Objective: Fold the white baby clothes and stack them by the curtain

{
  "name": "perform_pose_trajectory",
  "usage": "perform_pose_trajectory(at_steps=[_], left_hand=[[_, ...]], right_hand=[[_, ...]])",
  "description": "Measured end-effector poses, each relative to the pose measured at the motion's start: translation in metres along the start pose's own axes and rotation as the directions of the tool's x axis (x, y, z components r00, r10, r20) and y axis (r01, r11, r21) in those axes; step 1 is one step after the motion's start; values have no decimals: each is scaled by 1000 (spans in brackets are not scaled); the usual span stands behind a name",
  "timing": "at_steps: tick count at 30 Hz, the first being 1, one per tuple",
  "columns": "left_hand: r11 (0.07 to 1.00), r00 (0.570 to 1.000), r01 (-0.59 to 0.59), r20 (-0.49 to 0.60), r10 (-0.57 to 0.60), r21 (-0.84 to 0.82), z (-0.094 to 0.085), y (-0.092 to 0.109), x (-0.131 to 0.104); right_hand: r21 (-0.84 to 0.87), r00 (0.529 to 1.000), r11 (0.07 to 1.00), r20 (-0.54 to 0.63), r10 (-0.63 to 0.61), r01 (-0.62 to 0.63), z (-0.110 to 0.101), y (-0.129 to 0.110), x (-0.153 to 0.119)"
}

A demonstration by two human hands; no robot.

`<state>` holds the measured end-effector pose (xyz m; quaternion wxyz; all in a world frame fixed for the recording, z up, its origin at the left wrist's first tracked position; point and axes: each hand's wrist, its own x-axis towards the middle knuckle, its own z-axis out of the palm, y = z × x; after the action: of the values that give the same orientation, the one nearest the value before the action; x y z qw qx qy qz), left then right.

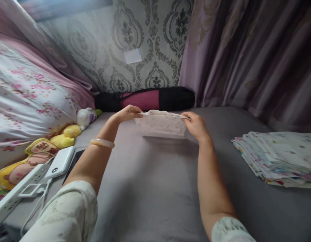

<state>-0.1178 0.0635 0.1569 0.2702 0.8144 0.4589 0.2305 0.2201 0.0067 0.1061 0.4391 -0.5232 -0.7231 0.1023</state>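
A small pale garment (162, 125) with faint dots hangs between my two hands over the grey sheet. It looks like a child's top, with a rounded, neckline-like opening along its upper edge. My left hand (129, 113), with a pale bangle (102, 143) on that wrist, pinches the upper left corner. At the upper right corner, the fingers of my right hand (195, 123) are closed on the cloth. The top edge is stretched nearly straight between them, and the lower edge hangs close to the bed, over a shadow. Both arms reach forward.
A stack of folded printed cloths (283, 156) lies at the right. Along the wall rests a black and pink long bag (142, 99). On the left are plush toys (63, 136), a white power bank (60, 162), a power strip (19, 186) and cables. Purple curtains (221, 57) border the bed.
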Motion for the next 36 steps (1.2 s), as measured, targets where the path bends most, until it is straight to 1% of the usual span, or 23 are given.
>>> perform_pose_trajectory(at_steps=[1, 2, 3, 4, 5, 7, 8, 9, 11, 13, 16, 20, 21, 22, 24, 25, 27, 29, 30, 31, 32, 33, 36], left_hand=[[999, 994, -39, -105, 41, 23, 4, -2, 0], [995, 978, -65, -194, 78, 72, 9, -4, -1], [987, 961, -76, -254, 111, 142, 15, -7, -3], [972, 952, -71, -276, 133, 223, 22, -10, -6], [952, 953, -58, -267, 142, 300, 31, -14, -10], [911, 977, -38, -176, 120, 410, 50, -22, -23], [899, 989, -35, -114, 94, 437, 59, -27, -30], [892, 996, -37, -52, 67, 451, 68, -31, -38], [887, 999, -36, 33, 24, 460, 84, -39, -54], [887, 998, -41, 69, 10, 459, 95, -44, -66], [887, 997, -54, 79, 20, 460, 104, -46, -77], [890, 990, -105, 129, 52, 443, 107, -42, -85], [893, 988, -112, 141, 55, 436, 107, -40, -86], [896, 988, -108, 149, 47, 431, 106, -38, -86], [905, 992, -52, 127, -3, 423, 105, -35, -83], [907, 995, -3, 94, -40, 421, 104, -32, -80], [906, 995, 90, 2, -100, 413, 107, -27, -68], [906, 991, 128, -86, -102, 404, 116, -21, -52], [905, 990, 126, -114, -86, 407, 123, -18, -43], [901, 989, 118, -130, -69, 417, 131, -14, -35], [892, 988, 121, -139, -66, 435, 140, -11, -27], [880, 986, 137, -144, -79, 454, 150, -7, -20], [841, 976, 213, -148, -160, 497, 175, 0, -9]], right_hand=[[-25, 997, 999, -67, -39, 37, 1, -1, 1], [-56, 992, 996, -106, -71, 65, 2, -2, 2], [-91, 990, 993, -110, -90, 80, 3, -1, 2], [-125, 992, 989, -83, -90, 80, 4, 0, 2], [-156, 997, 985, -30, -74, 68, 4, 1, 1], [-192, 991, 981, 136, 8, 18, 5, 5, -3], [-199, 970, 980, 232, 68, -21, 5, 7, -5], [-202, 939, 977, 321, 127, -63, 5, 8, -8], [-203, 862, 969, 457, 220, -139, 5, 11, -11], [-205, 805, 961, 530, 268, -185, 7, 12, -13], [-225, 744, 951, 593, 307, -212, 11, 14, -14], [-281, 637, 933, 683, 358, -223, 14, 19, -17], [-275, 619, 934, 700, 356, -226, 13, 21, -18], [-265, 614, 936, 707, 351, -231, 13, 22, -19], [-253, 640, 938, 685, 346, -236, 14, 24, -19], [-265, 670, 935, 653, 353, -234, 16, 23, -18], [-312, 763, 926, 539, 356, -212, 25, 19, -15], [-364, 868, 914, 379, 322, -180, 41, 10, -12], [-387, 907, 907, 303, 292, -162, 52, 4, -12], [-405, 930, 904, 262, 259, -138, 64, -2, -13], [-421, 934, 901, 268, 236, -107, 75, -8, -16], [-433, 927, 899, 304, 221, -73, 87, -13, -19], [-446, 891, 895, 405, 204, -3, 113, -19, -32]])
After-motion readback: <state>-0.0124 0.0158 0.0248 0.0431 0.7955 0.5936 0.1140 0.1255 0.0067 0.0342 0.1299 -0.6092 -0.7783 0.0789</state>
